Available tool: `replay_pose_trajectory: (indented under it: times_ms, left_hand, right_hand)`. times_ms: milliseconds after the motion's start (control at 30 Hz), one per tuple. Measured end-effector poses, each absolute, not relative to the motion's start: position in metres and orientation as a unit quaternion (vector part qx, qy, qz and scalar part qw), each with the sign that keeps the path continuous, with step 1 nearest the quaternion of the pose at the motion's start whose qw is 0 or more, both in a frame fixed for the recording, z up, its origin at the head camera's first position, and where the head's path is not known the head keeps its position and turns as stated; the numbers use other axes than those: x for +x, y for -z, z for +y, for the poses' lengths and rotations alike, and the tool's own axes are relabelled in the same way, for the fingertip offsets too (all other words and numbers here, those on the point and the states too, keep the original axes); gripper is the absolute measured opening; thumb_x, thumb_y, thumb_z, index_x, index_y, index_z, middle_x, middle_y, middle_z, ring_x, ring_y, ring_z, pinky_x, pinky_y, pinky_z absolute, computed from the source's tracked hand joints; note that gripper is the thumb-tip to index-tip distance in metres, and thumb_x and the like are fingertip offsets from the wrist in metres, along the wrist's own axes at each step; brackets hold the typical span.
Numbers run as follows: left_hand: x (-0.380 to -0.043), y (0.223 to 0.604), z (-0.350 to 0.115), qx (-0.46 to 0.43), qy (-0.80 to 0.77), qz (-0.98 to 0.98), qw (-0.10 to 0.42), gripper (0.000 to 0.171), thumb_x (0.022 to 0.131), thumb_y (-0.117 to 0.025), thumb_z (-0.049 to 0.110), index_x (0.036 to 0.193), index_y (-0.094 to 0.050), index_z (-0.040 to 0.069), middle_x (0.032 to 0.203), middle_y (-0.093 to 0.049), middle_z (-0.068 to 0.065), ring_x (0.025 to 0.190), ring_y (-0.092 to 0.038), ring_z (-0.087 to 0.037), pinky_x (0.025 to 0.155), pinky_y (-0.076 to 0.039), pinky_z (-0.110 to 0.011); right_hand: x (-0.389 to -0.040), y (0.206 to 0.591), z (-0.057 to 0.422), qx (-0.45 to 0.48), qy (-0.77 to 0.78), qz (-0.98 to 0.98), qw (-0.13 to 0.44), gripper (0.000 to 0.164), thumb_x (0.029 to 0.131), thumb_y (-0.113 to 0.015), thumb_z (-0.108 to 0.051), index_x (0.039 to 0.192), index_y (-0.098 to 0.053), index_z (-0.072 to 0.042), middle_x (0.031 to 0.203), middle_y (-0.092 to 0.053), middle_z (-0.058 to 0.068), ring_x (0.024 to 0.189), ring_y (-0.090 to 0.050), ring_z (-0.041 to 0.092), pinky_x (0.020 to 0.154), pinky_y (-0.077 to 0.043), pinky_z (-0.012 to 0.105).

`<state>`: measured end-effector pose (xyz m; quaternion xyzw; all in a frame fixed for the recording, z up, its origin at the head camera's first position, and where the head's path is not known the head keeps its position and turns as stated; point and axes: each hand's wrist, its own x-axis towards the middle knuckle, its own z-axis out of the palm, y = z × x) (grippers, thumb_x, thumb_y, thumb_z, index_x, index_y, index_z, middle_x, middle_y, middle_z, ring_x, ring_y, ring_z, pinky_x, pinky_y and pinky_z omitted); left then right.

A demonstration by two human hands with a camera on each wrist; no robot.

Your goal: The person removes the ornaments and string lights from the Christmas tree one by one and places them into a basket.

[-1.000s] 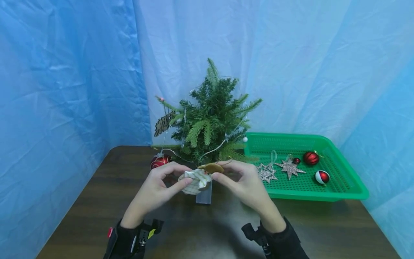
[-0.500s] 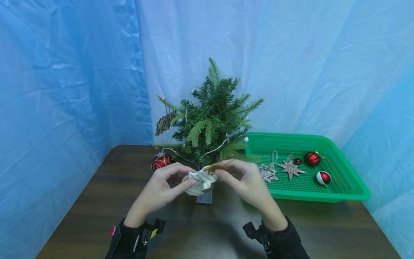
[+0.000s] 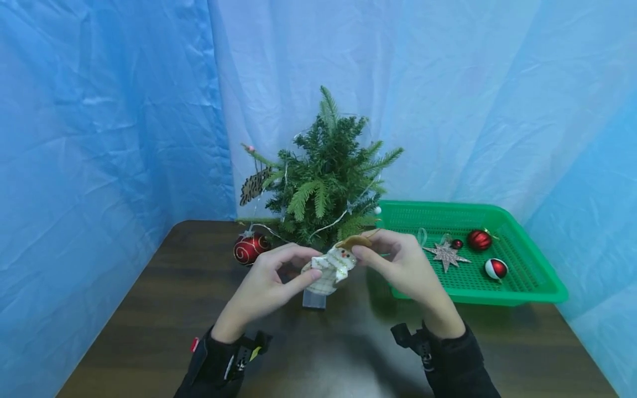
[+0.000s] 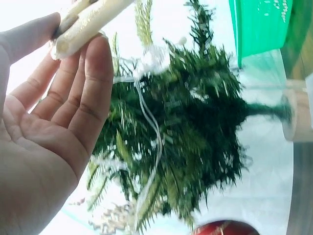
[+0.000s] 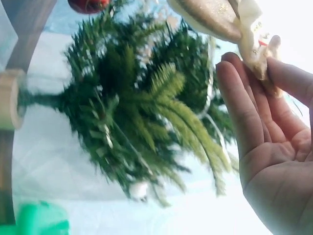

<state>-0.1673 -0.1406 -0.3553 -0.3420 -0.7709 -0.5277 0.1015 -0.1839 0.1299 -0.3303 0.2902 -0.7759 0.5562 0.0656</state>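
Note:
A cream-coloured snowman ornament (image 3: 324, 279) with a brown hat, a white scarf and an orange nose is held in front of the tree, tilted to the right. The left hand (image 3: 273, 282) pinches its body between thumb and fingers. At the hat and head, the right hand (image 3: 405, 268) pinches the other end. In the left wrist view the ornament (image 4: 90, 27) shows edge-on between thumb and fingertips. The right wrist view shows its rounded body (image 5: 210, 17) and the right fingers at its head. Behind both hands stands a small green Christmas tree (image 3: 328, 171).
A green basket (image 3: 537, 296) at the right holds a glittery star (image 3: 445, 254), red baubles (image 3: 479, 240) and a red-and-white ball (image 3: 496, 269). On the tree's left hang a wooden ornament (image 3: 255, 186) and a red bauble (image 3: 250, 247). Silver wire (image 3: 330, 225) winds round the branches.
Both hands have carried the snowman to the right and slightly up. It has turned so its face shows more. The right hand now covers the silver snowflake in the basket.

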Motion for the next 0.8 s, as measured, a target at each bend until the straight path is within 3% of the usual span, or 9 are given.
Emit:
replay_pose_trajectory:
  times_ms: [100,333,467,800]
  left_hand:
    - [-0.170,0.351,-0.130,-0.349,0.523,-0.769,0.112,0.029,0.095,-0.073,0.012,0.125,-0.069,0.013,0.105,-0.070,0.002,0.083,-0.066,-0.014,0.063,-0.057,-0.030]
    - [-0.168,0.342,-0.104,-0.363,0.515,-0.767,0.118,0.038,0.096,-0.073,0.015,0.133,-0.063,0.012,0.112,-0.069,-0.001,0.094,-0.069,-0.012,0.075,-0.060,-0.030]
    - [-0.168,0.342,-0.092,-0.375,0.497,-0.773,0.125,0.039,0.097,-0.071,0.017,0.135,-0.062,0.013,0.112,-0.068,-0.001,0.095,-0.068,-0.009,0.077,-0.059,-0.028]
    - [-0.164,0.353,-0.053,-0.429,0.437,-0.772,0.167,0.027,0.098,-0.070,0.019,0.124,-0.068,0.012,0.115,-0.067,0.002,0.095,-0.064,-0.004,0.077,-0.054,-0.019]
  right_hand:
    - [-0.187,0.322,0.141,0.285,-0.549,-0.783,0.069,0.016,0.098,-0.070,-0.014,0.112,-0.074,-0.006,0.103,-0.074,0.005,0.086,-0.074,0.019,0.076,-0.061,0.036]
    - [-0.195,0.298,0.178,0.287,-0.595,-0.747,0.072,0.020,0.100,-0.065,-0.007,0.116,-0.068,0.004,0.110,-0.071,0.014,0.089,-0.074,0.025,0.077,-0.060,0.039]
    - [-0.201,0.284,0.200,0.279,-0.611,-0.735,0.091,0.018,0.100,-0.064,-0.004,0.115,-0.067,0.005,0.111,-0.070,0.012,0.089,-0.074,0.023,0.076,-0.060,0.037]
    - [-0.221,0.273,0.242,0.217,-0.623,-0.742,0.118,0.024,0.099,-0.066,-0.008,0.119,-0.065,0.006,0.115,-0.069,0.009,0.099,-0.071,0.016,0.077,-0.059,0.032]
